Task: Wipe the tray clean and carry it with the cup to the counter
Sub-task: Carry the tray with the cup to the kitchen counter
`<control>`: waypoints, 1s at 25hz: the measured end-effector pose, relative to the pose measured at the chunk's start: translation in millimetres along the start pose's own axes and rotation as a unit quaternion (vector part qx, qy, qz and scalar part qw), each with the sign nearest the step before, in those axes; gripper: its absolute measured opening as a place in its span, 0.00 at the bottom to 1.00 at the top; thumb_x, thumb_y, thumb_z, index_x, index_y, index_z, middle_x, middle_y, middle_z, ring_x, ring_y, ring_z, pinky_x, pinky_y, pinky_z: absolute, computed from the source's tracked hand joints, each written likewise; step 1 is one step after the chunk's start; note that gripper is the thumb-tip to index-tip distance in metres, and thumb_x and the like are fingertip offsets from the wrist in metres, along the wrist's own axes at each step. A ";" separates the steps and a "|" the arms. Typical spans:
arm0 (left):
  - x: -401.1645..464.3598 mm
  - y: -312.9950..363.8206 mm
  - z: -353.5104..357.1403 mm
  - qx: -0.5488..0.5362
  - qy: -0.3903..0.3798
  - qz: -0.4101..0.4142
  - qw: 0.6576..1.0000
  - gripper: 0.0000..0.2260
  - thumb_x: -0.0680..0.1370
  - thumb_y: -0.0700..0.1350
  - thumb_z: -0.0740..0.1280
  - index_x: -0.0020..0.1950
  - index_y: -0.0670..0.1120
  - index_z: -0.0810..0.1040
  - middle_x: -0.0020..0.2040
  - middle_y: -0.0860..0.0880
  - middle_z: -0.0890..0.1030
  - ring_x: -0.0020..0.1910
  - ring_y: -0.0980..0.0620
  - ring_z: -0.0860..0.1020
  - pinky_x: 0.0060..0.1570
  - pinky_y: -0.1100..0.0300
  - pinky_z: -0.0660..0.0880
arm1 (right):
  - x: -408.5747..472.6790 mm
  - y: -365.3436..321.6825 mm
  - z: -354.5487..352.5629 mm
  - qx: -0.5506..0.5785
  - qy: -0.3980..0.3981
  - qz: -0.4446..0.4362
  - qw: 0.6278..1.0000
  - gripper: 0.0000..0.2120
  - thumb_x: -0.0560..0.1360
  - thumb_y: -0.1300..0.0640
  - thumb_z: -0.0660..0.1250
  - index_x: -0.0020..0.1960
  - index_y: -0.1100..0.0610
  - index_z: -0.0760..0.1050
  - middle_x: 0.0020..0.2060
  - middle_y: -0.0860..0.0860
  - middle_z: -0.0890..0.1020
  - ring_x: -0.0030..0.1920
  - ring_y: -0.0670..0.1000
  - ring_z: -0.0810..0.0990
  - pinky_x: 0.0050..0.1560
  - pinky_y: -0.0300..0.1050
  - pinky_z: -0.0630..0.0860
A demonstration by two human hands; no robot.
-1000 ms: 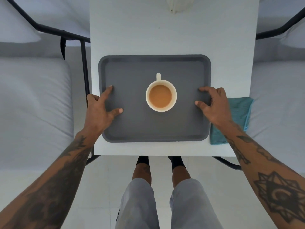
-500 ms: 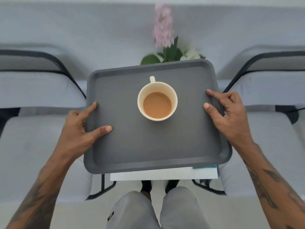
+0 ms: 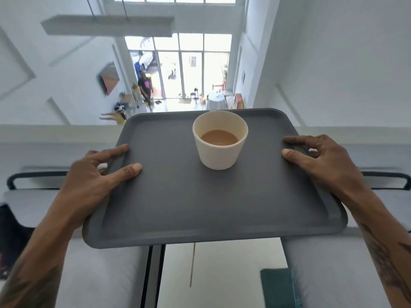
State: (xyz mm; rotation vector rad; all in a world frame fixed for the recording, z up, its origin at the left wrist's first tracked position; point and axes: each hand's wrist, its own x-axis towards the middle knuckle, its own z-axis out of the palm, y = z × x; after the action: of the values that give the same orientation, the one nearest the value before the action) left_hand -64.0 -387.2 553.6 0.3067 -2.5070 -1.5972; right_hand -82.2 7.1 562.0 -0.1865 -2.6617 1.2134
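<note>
A dark grey tray point(image 3: 200, 207) is held in the air at chest height, level. A cream cup point(image 3: 219, 141) with light brown drink stands upright on its far half, near the middle. My left hand point(image 3: 93, 174) grips the tray's left rim, thumb on top. My right hand point(image 3: 322, 161) grips the right rim, thumb and forefinger on top. A teal cloth point(image 3: 278, 287) lies below on the white table point(image 3: 211, 274), at the lower right.
Grey padded seats with black metal frames point(image 3: 33, 176) stand to the left and right below the tray. Ahead, a long white room runs to tall windows. A person point(image 3: 145, 87) stands far off at the left, near small tables and chairs.
Both hands have lifted the tray with the cup off the table and raised it. The view has swung up from the table to the room ahead.
</note>
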 end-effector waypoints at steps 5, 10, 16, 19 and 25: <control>-11.2 37.7 -17.9 0.003 0.035 -0.002 0.999 0.23 0.68 0.50 0.79 0.62 0.56 0.82 0.64 0.52 0.79 0.57 0.47 0.81 0.59 0.47 0.78 | 11.4 -26.2 -22.4 0.005 -0.015 -0.026 1.000 0.15 0.72 0.45 0.72 0.58 0.41 0.81 0.57 0.50 0.77 0.56 0.52 0.78 0.63 0.51 0.74; -58.4 56.3 -32.4 0.026 0.094 -0.029 0.995 0.21 0.69 0.51 0.78 0.62 0.57 0.82 0.62 0.51 0.79 0.55 0.48 0.81 0.56 0.51 0.78 | 21.3 -49.8 -33.7 0.006 -0.061 -0.069 0.996 0.15 0.70 0.43 0.73 0.57 0.39 0.81 0.58 0.49 0.77 0.58 0.52 0.78 0.62 0.52 0.74; -152.6 58.9 -57.3 0.023 0.229 -0.104 0.968 0.17 0.71 0.45 0.77 0.58 0.57 0.84 0.58 0.50 0.83 0.50 0.48 0.84 0.58 0.47 0.78 | 20.1 -89.4 -16.7 0.028 -0.168 -0.157 0.973 0.13 0.70 0.44 0.73 0.55 0.39 0.82 0.57 0.47 0.77 0.55 0.50 0.77 0.58 0.47 0.71; -210.0 53.9 -72.4 0.038 0.302 -0.145 0.941 0.15 0.73 0.41 0.75 0.56 0.57 0.85 0.58 0.52 0.83 0.45 0.51 0.84 0.56 0.50 0.79 | 4.9 -114.8 5.7 0.030 -0.225 -0.202 0.953 0.13 0.70 0.44 0.73 0.55 0.38 0.81 0.56 0.47 0.77 0.54 0.50 0.77 0.55 0.47 0.70; -349.3 43.8 -120.5 0.065 0.440 -0.197 0.874 0.16 0.75 0.37 0.70 0.54 0.58 0.84 0.52 0.58 0.80 0.46 0.60 0.78 0.43 0.64 0.72 | -77.4 -190.0 65.7 0.039 -0.336 -0.320 0.885 0.15 0.70 0.44 0.72 0.57 0.38 0.81 0.55 0.48 0.77 0.54 0.51 0.77 0.57 0.49 0.71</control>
State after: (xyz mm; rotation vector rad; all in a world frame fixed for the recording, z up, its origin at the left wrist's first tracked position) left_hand 298.6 -386.5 637.3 1.2951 -1.8673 -1.0014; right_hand -28.3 -180.5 653.1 1.2394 -2.7703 1.2801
